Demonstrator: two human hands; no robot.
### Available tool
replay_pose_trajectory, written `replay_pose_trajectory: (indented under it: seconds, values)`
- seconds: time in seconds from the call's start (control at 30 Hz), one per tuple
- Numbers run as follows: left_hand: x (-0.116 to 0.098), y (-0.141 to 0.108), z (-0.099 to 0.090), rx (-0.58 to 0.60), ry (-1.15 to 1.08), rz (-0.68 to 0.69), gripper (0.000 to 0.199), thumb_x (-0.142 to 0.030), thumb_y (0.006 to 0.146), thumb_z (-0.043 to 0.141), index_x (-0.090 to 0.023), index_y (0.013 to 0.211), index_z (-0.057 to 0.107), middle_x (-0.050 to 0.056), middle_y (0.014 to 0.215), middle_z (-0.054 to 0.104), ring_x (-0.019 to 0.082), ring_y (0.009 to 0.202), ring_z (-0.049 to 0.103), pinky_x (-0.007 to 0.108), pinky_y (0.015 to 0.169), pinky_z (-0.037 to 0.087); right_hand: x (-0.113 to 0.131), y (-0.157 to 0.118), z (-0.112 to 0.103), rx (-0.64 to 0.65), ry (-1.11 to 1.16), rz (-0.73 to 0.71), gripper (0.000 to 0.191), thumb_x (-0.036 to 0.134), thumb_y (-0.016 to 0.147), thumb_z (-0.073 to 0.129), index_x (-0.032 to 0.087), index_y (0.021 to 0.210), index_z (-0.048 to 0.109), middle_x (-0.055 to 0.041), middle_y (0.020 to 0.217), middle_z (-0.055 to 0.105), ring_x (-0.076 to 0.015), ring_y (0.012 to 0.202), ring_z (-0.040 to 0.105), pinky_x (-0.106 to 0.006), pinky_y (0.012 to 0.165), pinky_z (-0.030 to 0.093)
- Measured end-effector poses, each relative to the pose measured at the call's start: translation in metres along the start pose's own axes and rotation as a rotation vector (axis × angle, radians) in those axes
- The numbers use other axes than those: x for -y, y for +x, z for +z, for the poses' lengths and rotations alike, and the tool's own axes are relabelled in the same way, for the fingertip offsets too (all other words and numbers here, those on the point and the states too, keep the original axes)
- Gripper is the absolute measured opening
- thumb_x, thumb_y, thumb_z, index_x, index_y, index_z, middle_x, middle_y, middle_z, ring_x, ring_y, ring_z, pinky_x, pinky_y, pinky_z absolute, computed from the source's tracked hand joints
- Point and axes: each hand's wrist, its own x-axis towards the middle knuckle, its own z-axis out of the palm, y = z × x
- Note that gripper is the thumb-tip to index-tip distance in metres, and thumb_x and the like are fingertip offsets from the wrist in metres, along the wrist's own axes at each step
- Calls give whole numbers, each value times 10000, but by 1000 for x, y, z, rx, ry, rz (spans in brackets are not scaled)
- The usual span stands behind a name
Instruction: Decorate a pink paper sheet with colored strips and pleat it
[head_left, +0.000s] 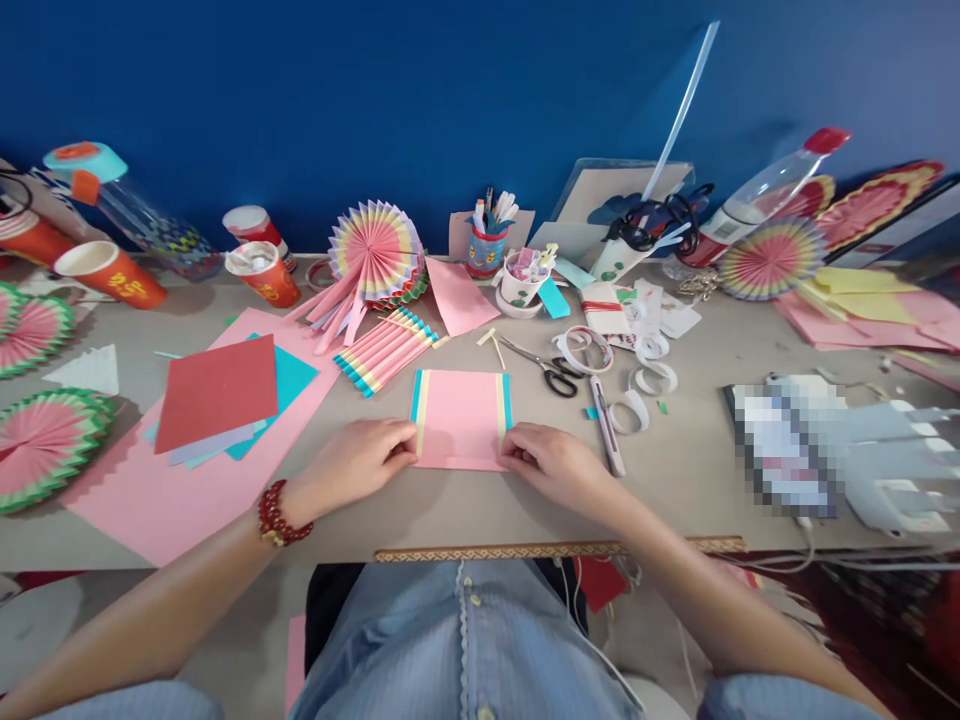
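Note:
A pink sheet of paper (459,415) with yellow and blue strips along both sides lies flat on the table in front of me. My left hand (369,455) has its fingers closed at the sheet's near left corner, with a red bead bracelet (279,512) on the wrist. At the near right corner, the fingers of my right hand (551,460) are closed in the same way. Just beyond the sheet's left side is a pleated strip of pink, yellow and blue paper (386,350). Black-handled scissors (556,378) and a pale utility knife (606,425) lie to the right.
On the left, red and blue paper squares (217,395) rest on a large pink sheet (150,490). Finished paper fans (371,250), paper cups (262,272) and a pen holder (487,248) line the back. Tape rolls (583,350) and a phone (780,450) are to the right.

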Motion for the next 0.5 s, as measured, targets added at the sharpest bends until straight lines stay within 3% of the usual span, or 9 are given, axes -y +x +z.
replay_pose_trajectory:
  seconds: [0.5]
  values:
    - [-2,0,0,-1,7,-13,149,-196,901,517,-207,754,540,-35,767,634,147,685,562,264,617,314,-2,-3,3,-10,23,-15,95,177,938,576,192,844,572,-8,822,613,-156,747,577,-247,665,382]
